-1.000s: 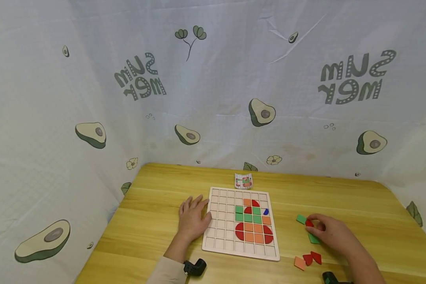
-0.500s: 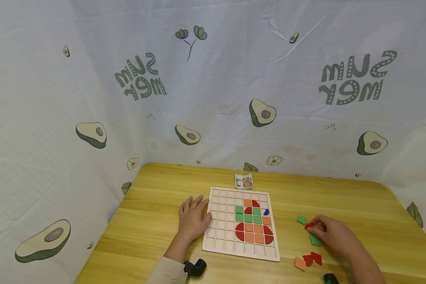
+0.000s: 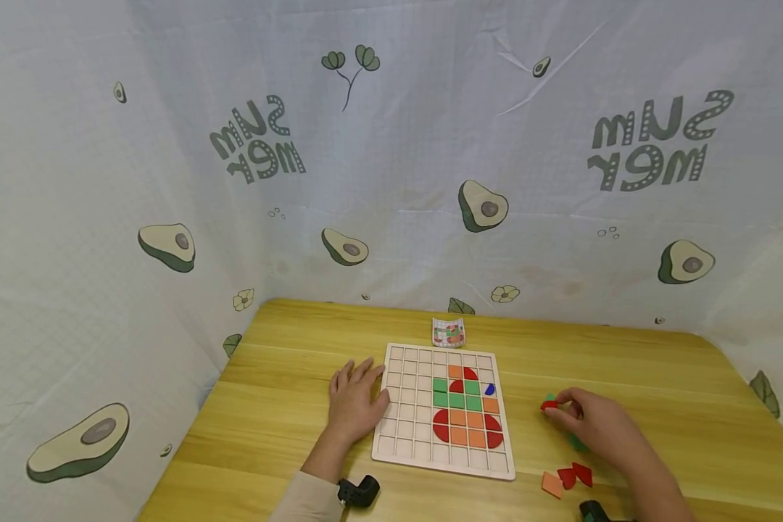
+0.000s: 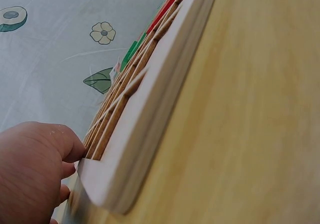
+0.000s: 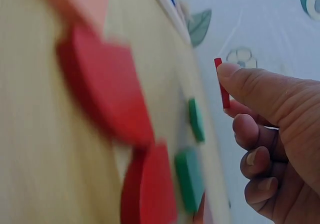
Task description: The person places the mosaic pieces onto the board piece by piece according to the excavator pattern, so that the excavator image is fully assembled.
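Note:
My right hand (image 3: 597, 428) pinches a red quarter-circle tile (image 3: 549, 406) between thumb and fingers. In the right wrist view that tile (image 5: 223, 86) is seen edge-on, lifted off the table. Beneath and beside the hand lie two green square tiles (image 3: 578, 443), both partly covered in the head view. My left hand (image 3: 354, 406) rests on the table with fingers spread, its thumb touching the left edge of a pale wooden grid board (image 3: 404, 395). Red, orange and green tiles fill several cells on the board's right half, and a small blue piece (image 3: 489, 389) lies near its right edge.
An orange square tile (image 3: 552, 485) and two red tiles (image 3: 582, 474) lie near the front, right of the board. A small printed card (image 3: 448, 333) with a coloured grid stands behind the board. A white patterned cloth (image 3: 404, 145) hangs behind the table.
My right hand has lifted the red tile from between the green tiles and carried it left, toward the board. My left hand and the board have stayed put.

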Motion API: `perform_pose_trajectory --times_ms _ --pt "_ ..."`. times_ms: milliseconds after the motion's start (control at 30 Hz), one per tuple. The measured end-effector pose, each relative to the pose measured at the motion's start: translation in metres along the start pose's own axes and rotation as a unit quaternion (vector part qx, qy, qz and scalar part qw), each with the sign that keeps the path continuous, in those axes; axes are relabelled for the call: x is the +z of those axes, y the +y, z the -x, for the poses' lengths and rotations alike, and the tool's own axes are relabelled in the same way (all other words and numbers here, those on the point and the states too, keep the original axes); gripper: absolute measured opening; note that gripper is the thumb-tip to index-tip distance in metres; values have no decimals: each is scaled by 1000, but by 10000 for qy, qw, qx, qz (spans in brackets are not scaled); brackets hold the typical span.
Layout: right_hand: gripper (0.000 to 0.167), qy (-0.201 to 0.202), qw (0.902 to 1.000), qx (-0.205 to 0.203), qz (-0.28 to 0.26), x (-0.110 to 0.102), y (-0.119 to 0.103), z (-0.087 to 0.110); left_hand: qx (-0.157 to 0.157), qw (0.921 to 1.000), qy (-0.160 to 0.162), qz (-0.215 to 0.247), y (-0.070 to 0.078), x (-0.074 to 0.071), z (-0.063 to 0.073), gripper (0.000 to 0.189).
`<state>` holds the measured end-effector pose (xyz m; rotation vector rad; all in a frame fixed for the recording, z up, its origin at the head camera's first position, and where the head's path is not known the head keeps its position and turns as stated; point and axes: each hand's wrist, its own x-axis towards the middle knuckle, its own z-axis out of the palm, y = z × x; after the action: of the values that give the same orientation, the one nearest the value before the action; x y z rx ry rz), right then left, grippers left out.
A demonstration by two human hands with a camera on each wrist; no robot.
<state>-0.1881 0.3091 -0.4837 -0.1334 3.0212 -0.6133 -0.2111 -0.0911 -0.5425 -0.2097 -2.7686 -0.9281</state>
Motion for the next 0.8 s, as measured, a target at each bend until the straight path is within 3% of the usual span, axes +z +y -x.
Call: perform_pose_trajectory --times_ms 500,800 --pt "28 -391 9981 -19 -468 21 -66 -5 -4 10000 27 -57 -1 1 0 47" --pt "22 -324 9967 -669 -328 32 -98 -11 -41 10000 0 -90 0 1 -2 47"
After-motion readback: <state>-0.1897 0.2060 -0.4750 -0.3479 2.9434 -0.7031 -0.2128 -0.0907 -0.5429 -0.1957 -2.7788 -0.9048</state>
